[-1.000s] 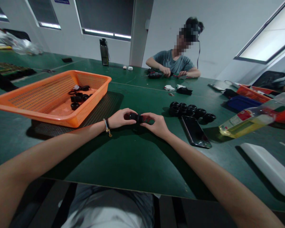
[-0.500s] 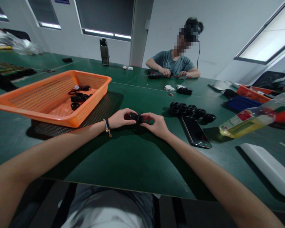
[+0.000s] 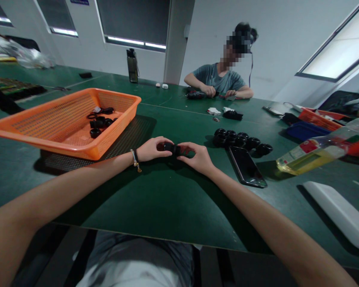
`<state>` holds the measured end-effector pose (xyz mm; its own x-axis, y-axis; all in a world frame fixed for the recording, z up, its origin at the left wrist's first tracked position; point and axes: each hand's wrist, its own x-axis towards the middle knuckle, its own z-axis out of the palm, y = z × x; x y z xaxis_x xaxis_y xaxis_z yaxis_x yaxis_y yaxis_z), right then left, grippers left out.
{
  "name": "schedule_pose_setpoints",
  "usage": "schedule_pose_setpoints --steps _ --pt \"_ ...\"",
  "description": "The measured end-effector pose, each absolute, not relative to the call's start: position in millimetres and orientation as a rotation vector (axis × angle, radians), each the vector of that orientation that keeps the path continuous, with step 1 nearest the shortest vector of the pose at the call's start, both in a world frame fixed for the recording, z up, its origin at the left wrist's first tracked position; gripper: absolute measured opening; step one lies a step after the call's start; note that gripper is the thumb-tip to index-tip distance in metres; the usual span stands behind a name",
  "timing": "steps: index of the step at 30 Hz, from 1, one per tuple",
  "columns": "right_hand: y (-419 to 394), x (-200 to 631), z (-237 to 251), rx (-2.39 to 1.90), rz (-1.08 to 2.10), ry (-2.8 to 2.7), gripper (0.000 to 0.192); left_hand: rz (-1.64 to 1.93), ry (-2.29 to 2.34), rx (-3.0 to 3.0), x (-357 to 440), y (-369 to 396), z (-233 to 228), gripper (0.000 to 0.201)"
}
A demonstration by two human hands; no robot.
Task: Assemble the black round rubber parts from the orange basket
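Observation:
Both of my hands meet over the green table (image 3: 167,207) around a small black round part (image 3: 171,148). My left hand (image 3: 151,149), with a bracelet at the wrist, grips its left end. My right hand (image 3: 197,157) pinches its right end. The fingers hide most of the part. To the right lies a cluster of several similar black round parts (image 3: 242,140). An orange mesh basket (image 3: 48,123) at the left holds more black parts (image 3: 100,121).
A dark phone (image 3: 247,166) lies beside the black parts. A bottle of yellow liquid (image 3: 317,153) lies on its side at the right, near a white flat object (image 3: 338,213). A person (image 3: 221,77) works across the table. A dark bottle (image 3: 132,65) stands far back.

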<state>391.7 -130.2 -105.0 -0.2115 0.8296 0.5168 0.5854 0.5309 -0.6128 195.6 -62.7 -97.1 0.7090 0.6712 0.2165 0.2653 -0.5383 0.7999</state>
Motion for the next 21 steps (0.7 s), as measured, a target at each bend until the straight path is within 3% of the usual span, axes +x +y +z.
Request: schedule_pose_setpoints --steps 21 --pt "-129.5 391.7 -105.6 -1.147 0.383 -1.911 0.027 0.641 0.725 2.151 194.7 -62.2 -96.5 0.039"
